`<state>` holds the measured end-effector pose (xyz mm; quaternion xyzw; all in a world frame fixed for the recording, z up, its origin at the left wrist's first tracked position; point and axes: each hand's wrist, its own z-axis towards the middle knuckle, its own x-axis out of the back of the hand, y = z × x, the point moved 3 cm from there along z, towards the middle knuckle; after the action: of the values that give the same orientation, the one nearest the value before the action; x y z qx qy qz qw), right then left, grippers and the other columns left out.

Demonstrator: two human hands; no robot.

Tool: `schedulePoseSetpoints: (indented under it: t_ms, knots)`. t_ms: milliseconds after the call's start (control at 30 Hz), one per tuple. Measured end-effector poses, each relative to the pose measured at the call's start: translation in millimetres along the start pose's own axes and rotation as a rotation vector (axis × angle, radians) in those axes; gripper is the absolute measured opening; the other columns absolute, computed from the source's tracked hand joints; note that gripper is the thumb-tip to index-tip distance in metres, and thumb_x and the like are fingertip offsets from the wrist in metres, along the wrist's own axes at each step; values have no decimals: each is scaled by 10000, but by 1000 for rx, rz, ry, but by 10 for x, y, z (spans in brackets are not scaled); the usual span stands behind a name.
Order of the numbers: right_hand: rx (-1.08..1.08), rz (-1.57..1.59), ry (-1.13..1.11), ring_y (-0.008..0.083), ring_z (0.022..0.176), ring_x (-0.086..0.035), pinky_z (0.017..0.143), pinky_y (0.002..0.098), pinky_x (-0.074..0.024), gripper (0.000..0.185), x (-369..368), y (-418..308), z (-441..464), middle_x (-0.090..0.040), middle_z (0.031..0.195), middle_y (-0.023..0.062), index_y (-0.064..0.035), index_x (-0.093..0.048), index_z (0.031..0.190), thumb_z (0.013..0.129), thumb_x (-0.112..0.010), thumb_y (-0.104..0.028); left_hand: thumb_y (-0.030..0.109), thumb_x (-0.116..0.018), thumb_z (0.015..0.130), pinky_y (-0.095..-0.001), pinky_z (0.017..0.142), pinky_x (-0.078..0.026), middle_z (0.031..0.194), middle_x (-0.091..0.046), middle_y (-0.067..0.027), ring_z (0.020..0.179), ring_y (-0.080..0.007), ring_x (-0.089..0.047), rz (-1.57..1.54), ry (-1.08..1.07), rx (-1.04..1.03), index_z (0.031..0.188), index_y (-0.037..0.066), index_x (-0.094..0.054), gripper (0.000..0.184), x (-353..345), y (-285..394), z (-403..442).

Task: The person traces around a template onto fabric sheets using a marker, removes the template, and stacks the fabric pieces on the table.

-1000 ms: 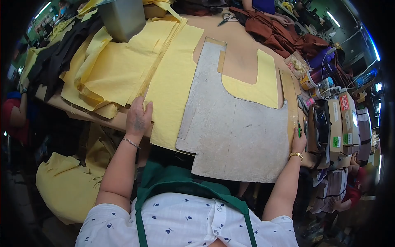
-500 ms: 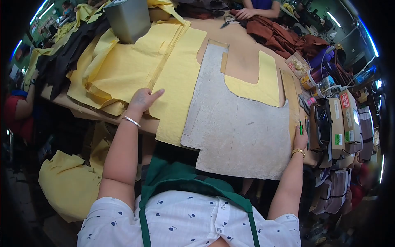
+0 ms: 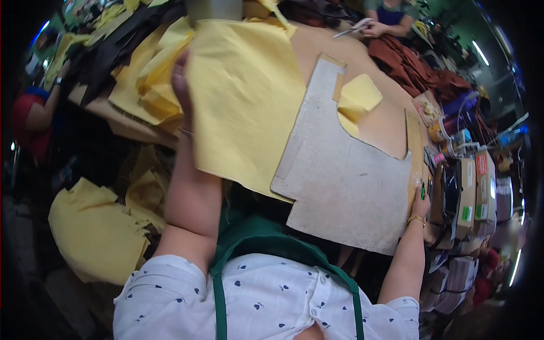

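My left hand (image 3: 182,85) is at the left edge of a raised yellow fabric piece (image 3: 243,102), its fingers partly hidden and blurred behind the cloth. That piece runs under the left side of a grey board template (image 3: 345,175) with a cut-out at its upper right. Inside the cut-out, a folded yellow corner (image 3: 361,96) shows on the brown tabletop (image 3: 385,127). At the template's right edge, my right hand (image 3: 420,205) is closed around a green pen (image 3: 423,190).
A grey metal container (image 3: 214,10) stands at the back left. Across the table a person (image 3: 391,20) holds scissors (image 3: 352,28) beside brown-red cloth (image 3: 405,65). Boxes (image 3: 467,190) line the right side. More yellow cloth (image 3: 93,232) hangs low at left.
My left hand has moved up, lifting the yellow fabric's left edge. The yellow cloth inside the cut-out has shifted left and folded. The person opposite has picked up the scissors.
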<state>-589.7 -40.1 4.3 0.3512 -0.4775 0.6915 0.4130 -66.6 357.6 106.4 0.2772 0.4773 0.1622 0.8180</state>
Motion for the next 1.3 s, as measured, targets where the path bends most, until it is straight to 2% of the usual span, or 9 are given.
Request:
schedulePoseSetpoints:
  t_ms: [400,467,567,733,867,933,1033,1133,1300]
  knots:
    - [-69,71,-67,285,716,-553,673,360,-432,507,-26,93,39,-603,841,191,21,-601,863,754,-548,-471,294,-456,810,-381,694,-488,963,-562,-147,826,-270,-573,495,641,-459,992,15,-523,340,1720,3592,-1674]
    - [179,-105,-71,307,780,-560,719,369,-437,532,-102,237,155,-591,917,211,23,-594,939,759,-543,-474,286,-463,802,-384,703,-485,970,-559,-145,836,-272,-571,544,716,-492,995,16,-522,336,1830,3971,-2076]
    - [-84,2,-137,332,910,-533,789,370,-410,649,-64,183,167,-557,1012,219,37,-551,1023,740,-512,-545,273,-474,791,-389,716,-480,981,-556,-142,851,-276,-566,553,829,-496,1000,18,-521,333,2000,4378,-2730]
    - [-17,-60,-136,312,904,-538,796,356,-402,692,-162,426,330,-564,1004,211,48,-554,1013,733,-488,-581,275,-472,767,-389,809,-424,1028,-537,-148,959,-292,-515,582,1163,-302,1091,4,-482,423,2698,4602,-4046]
    - [-26,-72,-155,316,897,-539,788,362,-401,672,-78,261,223,-565,991,218,49,-554,1006,752,-471,-568,307,-534,729,-375,800,-425,1060,-529,-159,940,-308,-518,1373,1784,527,1085,-6,-491,475,3646,4845,-5217]
    - [-33,-25,-130,305,854,-550,767,359,-409,632,-51,191,146,-579,955,210,43,-568,982,756,-491,-542,320,-572,707,-379,802,-422,1060,-531,-173,929,-323,-522,1939,1653,894,1061,-17,-503,494,3929,4930,-5308]
    - [-48,50,-149,300,821,-551,750,358,-419,562,-52,259,159,-584,935,206,36,-566,987,761,-531,-477,369,-602,702,-398,790,-424,951,-571,-216,898,-368,-531,2633,1596,206,944,-46,-557,482,3357,4859,-4100]
    - [-55,81,-122,291,804,-556,745,354,-420,502,-93,338,186,-589,914,205,41,-576,954,776,-533,-427,215,-587,770,-367,908,-337,1088,-509,-174,1060,-280,-441,2591,899,-669,983,-3,-557,306,2312,4047,-2379]
    - [23,-17,-23,332,773,-560,708,376,-423,512,-6,149,20,-589,825,221,36,-580,902,777,-512,-456,48,-584,768,-316,890,-370,1048,-559,-97,1004,-231,-508,1868,-183,-751,920,26,-576,153,677,1865,-849]
